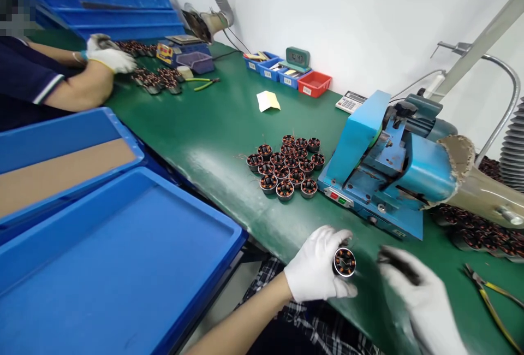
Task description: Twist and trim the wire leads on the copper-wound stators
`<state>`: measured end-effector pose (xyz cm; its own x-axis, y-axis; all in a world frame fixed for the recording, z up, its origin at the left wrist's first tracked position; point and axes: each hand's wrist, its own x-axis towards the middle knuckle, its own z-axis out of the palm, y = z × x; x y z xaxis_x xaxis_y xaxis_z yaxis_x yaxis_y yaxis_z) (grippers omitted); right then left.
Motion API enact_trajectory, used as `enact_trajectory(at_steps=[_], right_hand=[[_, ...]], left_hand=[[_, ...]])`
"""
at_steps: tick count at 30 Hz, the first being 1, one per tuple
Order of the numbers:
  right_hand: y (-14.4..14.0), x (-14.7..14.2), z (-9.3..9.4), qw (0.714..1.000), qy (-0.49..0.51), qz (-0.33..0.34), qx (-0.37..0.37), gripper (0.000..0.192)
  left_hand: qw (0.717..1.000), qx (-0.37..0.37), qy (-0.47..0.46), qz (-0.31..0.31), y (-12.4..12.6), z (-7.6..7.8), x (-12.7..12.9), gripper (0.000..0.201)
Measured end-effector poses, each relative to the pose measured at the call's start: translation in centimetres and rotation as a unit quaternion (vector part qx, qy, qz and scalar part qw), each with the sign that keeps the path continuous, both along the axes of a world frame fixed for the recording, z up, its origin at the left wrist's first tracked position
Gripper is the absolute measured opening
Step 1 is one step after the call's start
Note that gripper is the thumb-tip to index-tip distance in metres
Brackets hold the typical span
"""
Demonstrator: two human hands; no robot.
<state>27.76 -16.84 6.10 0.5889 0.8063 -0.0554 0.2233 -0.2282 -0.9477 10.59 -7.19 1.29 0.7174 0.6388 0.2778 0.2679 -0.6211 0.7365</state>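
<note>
My left hand (317,267), in a white glove, is closed around a motor stator (344,262), a round metal ring with copper windings and dark slots. The stator's wound face is turned up toward me, just above the green table. To its right, my right hand (417,289) wears a white glove with darkened fingertips. It is apart from the stator, and its curled fingers are smeared by motion. A group of similar stators (291,162) stands on the table beyond my left hand. Yellow-handled cutting pliers (485,289) lie right of my right hand.
A blue belt-guarded machine (376,164) stands beyond my hands, with more stators (478,229) to its right. Blue trays (123,262) are at the left. A co-worker's gloved hands (110,57) are over another stator pile. Small bins (314,84), a clock and a calculator line the wall.
</note>
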Motion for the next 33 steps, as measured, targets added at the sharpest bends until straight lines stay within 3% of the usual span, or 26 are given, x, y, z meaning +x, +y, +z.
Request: enact_trajectory(at_steps=[2,3,6,8,10,13,15,17,20,22,24,33], right_hand=[[0.4,-1.1,-0.8,0.986,-0.067,0.141,-0.065,0.033],[0.7,-1.9,-1.3,0.978,-0.089,0.178,-0.068,0.033],[0.9,-3.7,-3.0,0.973,-0.104,0.197,-0.051,0.017],[0.7,-4.1,-3.8,0.986,-0.047,0.158,-0.036,0.011],[0.2,-3.5,-4.0,0.992,0.077,0.095,-0.018,0.015],[-0.4,-1.4,-3.4,0.962,0.256,-0.045,0.087,0.021],[-0.7,-0.1,-3.0,0.943,0.271,-0.133,0.142,0.024],[-0.8,0.4,-3.0,0.961,0.229,-0.128,0.087,0.027],[-0.5,-0.7,-3.8,0.988,0.150,0.013,-0.040,0.033],[0.0,-2.0,-4.3,0.991,0.083,0.090,-0.049,0.027],[0.5,-3.1,-4.5,0.991,0.009,0.125,-0.038,0.015],[-1.0,-3.7,-4.4,0.985,-0.144,0.089,-0.018,0.019]], left_hand=[[0.997,-0.004,0.003,-0.071,0.4,0.1,-0.5,0.078],[0.995,-0.008,0.008,-0.095,0.6,0.1,-0.7,0.074],[0.995,-0.016,0.029,-0.091,0.6,-0.3,-0.8,0.069],[0.998,-0.010,0.034,-0.056,0.3,-0.7,-0.6,0.066],[0.999,0.000,0.030,-0.029,0.0,-1.1,-0.3,0.063],[1.000,0.000,0.025,-0.008,-0.4,-1.3,0.0,0.065],[1.000,0.001,0.026,0.002,-0.4,-1.2,0.0,0.070],[1.000,0.007,0.026,-0.003,-0.2,-1.0,-0.1,0.077],[0.999,0.010,0.026,-0.045,0.2,-0.8,-0.2,0.078],[0.997,0.008,0.027,-0.066,0.3,-0.8,-0.2,0.069],[0.997,0.006,0.025,-0.070,0.4,-0.9,-0.2,0.061],[0.998,0.024,0.023,-0.046,0.2,-0.4,0.0,0.050]])
